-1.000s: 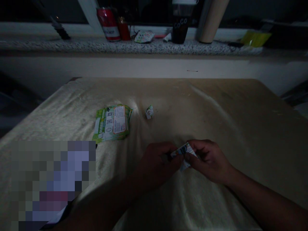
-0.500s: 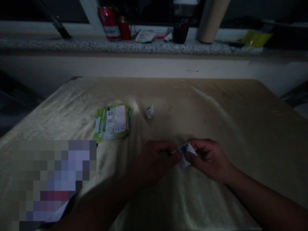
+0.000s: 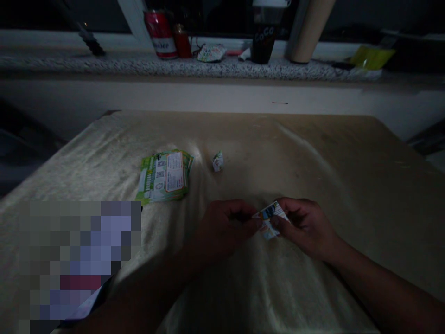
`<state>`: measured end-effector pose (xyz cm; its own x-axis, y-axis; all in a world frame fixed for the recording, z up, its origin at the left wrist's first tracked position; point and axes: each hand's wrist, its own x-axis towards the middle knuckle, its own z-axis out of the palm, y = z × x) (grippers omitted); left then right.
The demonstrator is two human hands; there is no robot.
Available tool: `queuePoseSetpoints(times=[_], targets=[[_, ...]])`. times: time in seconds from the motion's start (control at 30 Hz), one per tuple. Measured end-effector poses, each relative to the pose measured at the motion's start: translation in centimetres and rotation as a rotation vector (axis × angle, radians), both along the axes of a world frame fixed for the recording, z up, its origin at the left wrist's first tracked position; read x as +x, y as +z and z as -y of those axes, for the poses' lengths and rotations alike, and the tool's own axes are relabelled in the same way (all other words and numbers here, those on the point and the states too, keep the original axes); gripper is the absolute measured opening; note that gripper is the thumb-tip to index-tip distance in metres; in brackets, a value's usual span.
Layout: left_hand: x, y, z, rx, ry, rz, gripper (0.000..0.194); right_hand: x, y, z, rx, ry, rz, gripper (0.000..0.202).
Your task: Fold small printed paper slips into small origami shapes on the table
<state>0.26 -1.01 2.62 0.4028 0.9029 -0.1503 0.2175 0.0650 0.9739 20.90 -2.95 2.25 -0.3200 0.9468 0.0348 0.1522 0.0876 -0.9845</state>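
A small folded paper (image 3: 270, 229), white with blue and black print, is held between my two hands above the cloth. My left hand (image 3: 225, 227) pinches its left corner between thumb and fingers. On the other side, my right hand (image 3: 308, 227) grips the right part, its thumb lying on the printed face. Beyond them a small folded paper piece (image 3: 218, 161) stands on the cloth. To its left lies a stack of green and white printed sheets (image 3: 163, 176).
A pale satiny cloth covers the table (image 3: 313, 153). A pixelated area hides the lower left. On the stone sill (image 3: 222, 69) stand a red can (image 3: 162, 39), a red bottle (image 3: 182, 42), a dark cup (image 3: 263, 41) and a tan cylinder (image 3: 309, 35), with a yellow packet (image 3: 371, 57) at right.
The paper in my hands has turned slightly and shows more of its printed face. My right hand has shifted a little to the right, and my left thumb covers less of the paper.
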Motion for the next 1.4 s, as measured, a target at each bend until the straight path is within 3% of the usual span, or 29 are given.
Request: queuePoseSetpoints(times=[0.17,0.33,0.43,0.67,0.83,0.97,1.17,1.4], targets=[[0.1,-0.1,0.4,0.028,0.009,0.072,0.017,-0.3,0.1,-0.1,0.07,0.016,0.026,0.014],[0.1,-0.5,0.3,-0.116,0.043,0.207,0.012,-0.2,0.3,-0.2,0.085,0.048,0.032,0.01],[0.1,-0.7,0.0,-0.168,-0.01,0.266,0.011,-0.1,0.4,-0.2,0.076,0.049,0.033,0.011],[-0.1,-1.0,0.0,-0.056,-0.081,0.136,0.021,-0.1,0.5,0.0,0.09,0.047,0.004,0.009],[-0.2,-0.9,0.1,0.042,-0.048,0.167,0.017,-0.1,0.3,0.0,0.092,0.028,-0.024,0.01],[-0.4,-1.0,0.0,-0.044,-0.059,0.228,0.016,0.1,0.2,0.0,0.064,0.058,-0.025,0.009],[-0.5,-0.6,-0.5,-0.169,-0.206,0.349,0.014,0.7,0.0,-0.1,-0.034,0.107,-0.113,0.013],[-0.6,-0.7,-0.4,-0.072,-0.055,0.277,0.008,0.8,-0.1,-0.1,-0.032,0.059,-0.111,0.014]])
